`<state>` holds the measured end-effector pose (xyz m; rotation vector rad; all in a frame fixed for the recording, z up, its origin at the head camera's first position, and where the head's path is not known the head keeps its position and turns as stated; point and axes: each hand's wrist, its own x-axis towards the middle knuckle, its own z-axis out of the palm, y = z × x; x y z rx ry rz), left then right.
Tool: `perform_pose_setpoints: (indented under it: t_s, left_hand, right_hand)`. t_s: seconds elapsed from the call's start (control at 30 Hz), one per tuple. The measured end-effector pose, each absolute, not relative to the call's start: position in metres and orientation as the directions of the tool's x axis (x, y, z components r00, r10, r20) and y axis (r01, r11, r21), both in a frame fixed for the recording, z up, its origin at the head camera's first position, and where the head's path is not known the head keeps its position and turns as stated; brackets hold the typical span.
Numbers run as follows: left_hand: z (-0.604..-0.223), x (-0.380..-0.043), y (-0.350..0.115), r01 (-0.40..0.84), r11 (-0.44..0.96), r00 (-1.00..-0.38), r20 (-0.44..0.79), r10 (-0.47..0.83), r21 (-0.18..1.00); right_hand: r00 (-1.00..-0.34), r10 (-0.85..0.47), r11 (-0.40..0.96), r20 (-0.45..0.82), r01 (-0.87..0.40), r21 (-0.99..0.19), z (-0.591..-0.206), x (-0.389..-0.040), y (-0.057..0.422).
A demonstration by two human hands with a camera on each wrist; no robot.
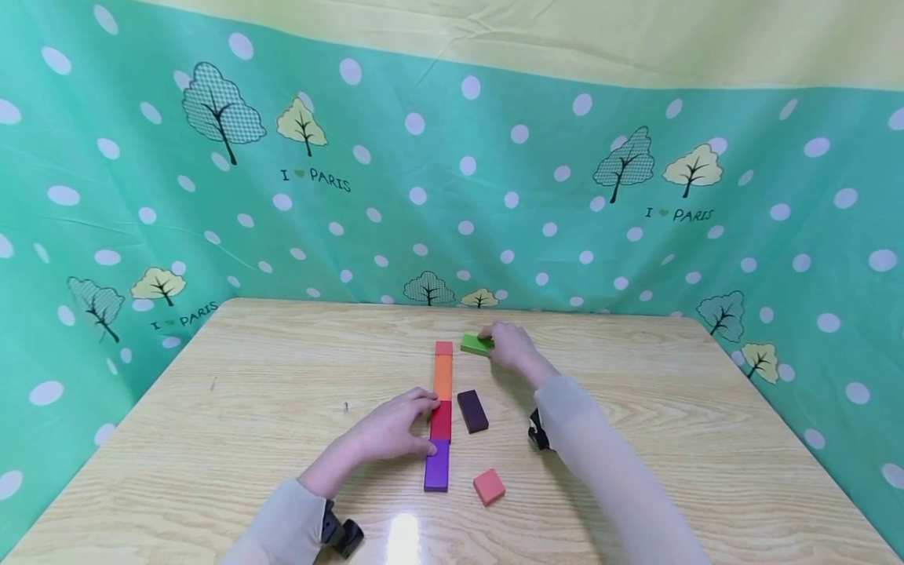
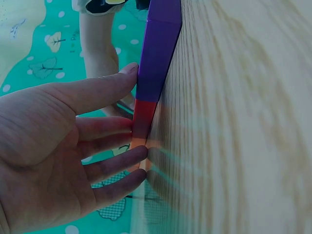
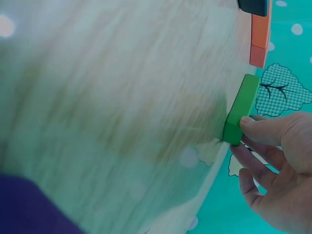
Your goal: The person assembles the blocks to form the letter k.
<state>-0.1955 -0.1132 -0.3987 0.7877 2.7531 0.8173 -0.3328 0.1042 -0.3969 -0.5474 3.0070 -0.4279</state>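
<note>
A straight row of blocks runs away from me: purple nearest, then red, orange and a small coral one at the far end. My left hand lies along the row's left side, thumb at the purple block, other fingertips spread by the red and orange ones. Those fingers look nearly straight in the left wrist view. Near the table's back, my right hand pinches one end of a green block between thumb and fingers. This block lies just right of the row's far end.
A dark block lies right of the row, between the hands. Closer to me is a coral square block. The light wood table ends at a green dotted curtain behind it.
</note>
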Motion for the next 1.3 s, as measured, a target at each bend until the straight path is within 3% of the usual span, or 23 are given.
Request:
perform_pose_setpoints:
  t_s: [1.3]
  left_hand:
    - [-0.401,-0.196,-0.112,0.427,0.725,-0.860,-0.004,0.510,0.540]
  right_hand:
    - [-0.904,-0.423,0.854,0.056,-0.418,-0.309,-0.396,-0.297,0.123]
